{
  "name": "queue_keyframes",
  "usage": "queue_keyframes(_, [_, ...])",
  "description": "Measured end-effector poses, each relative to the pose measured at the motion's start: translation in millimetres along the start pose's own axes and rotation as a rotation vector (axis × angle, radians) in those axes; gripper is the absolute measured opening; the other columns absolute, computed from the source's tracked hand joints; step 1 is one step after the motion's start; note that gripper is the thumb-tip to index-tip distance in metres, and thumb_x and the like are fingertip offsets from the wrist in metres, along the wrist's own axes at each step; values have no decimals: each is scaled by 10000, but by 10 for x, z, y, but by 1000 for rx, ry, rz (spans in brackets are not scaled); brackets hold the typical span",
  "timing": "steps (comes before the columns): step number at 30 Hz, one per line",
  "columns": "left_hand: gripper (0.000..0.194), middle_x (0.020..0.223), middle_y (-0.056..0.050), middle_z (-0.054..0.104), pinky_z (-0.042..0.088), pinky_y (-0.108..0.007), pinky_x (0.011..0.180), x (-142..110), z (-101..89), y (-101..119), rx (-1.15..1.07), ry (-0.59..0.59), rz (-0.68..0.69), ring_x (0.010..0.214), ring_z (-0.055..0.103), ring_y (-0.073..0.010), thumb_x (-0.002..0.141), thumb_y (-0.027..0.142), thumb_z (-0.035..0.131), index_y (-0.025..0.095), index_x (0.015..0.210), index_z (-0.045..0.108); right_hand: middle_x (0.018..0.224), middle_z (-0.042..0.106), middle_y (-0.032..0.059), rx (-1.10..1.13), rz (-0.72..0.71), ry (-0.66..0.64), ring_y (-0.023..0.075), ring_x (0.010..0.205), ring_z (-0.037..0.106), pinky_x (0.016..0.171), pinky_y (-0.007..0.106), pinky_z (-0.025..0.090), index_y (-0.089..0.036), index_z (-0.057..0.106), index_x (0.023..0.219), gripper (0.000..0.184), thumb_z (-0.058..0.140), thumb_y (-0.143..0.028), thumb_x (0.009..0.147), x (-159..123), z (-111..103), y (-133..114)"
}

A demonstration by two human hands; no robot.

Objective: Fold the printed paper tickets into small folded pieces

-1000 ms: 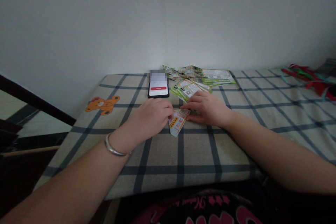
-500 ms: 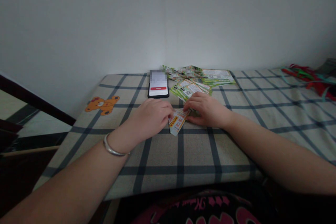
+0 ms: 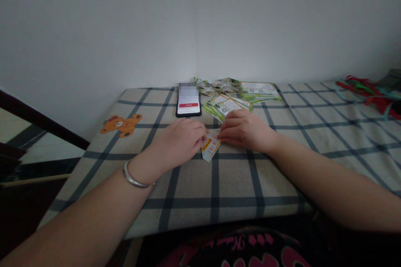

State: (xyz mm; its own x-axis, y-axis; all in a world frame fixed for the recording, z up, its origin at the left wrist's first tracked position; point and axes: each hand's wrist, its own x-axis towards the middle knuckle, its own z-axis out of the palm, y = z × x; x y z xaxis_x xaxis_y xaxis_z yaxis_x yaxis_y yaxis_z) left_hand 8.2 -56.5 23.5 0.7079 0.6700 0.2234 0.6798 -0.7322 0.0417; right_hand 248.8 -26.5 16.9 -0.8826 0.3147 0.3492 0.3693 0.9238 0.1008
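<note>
A small folded paper with yellow and red print lies on the checked tablecloth, its lower end tapering toward me. My left hand is closed on its left edge, thumb and fingers pressed together. From the other side my right hand pinches its right edge, fingers bent. Both hands hide part of the paper's upper portion. Just beyond them several green-and-white printed leaflets lie fanned out, partly behind my right hand.
A phone with a lit screen lies beyond my left hand. Folded paper pieces and more leaflets sit near the wall. A bear-shaped cutout is at left; red and green cords lie far right.
My right hand's fingers have drawn together and shifted slightly left along the folded paper's right edge. My left hand stays nearly in place.
</note>
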Motion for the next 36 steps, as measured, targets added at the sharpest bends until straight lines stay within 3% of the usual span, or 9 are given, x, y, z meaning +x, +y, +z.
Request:
queue_keyframes(9, [176, 957, -71, 689, 510, -372, 860, 19, 25, -66, -44, -4, 30, 923, 624, -211, 897, 151, 497, 148, 903, 673, 885, 713, 45, -206, -52, -35, 191, 842, 558, 761, 345, 383, -184, 691, 861, 253, 483, -264, 981, 70, -42, -171])
queue_keyframes(15, [250, 1155, -77, 664, 484, -401, 955, 4, 78, -92, -36, 24, 88, 1054, 605, -212, 918, 129, 473, 168, 1027, 695, 915, 717, 34, -252, -70, 13, 195, 837, 557, 761, 354, 376, -191, 675, 894, 225, 475, -252, 978, 72, -79, -255])
queue_keyframes(25, [224, 1036, -76, 673, 493, -388, 874, -11, 21, -26, -18, -3, 101, 958, 611, -219, 950, 288, 512, 163, 1017, 685, 798, 688, 26, -227, 7, -16, 180, 760, 549, 679, 343, 348, -180, 649, 841, 233, 467, -262, 959, 56, -10, -238])
queue_keyframes(32, [332, 1213, -102, 620, 468, -442, 995, -45, 20, -20, -63, -23, 111, 1130, 574, -268, 859, 371, 638, 179, 1129, 665, 754, 657, 20, -266, 28, 6, 174, 705, 533, 636, 347, 327, -191, 651, 880, 217, 461, -262, 959, 50, -47, -295])
queue_keyframes(36, [309, 1228, -107, 628, 477, -431, 1005, -38, 46, -45, -81, -17, 132, 1142, 581, -255, 900, 326, 591, 168, 1154, 667, 735, 640, 18, -288, 21, 16, 175, 696, 533, 623, 350, 321, -192, 651, 850, 237, 452, -261, 959, 51, -58, -311])
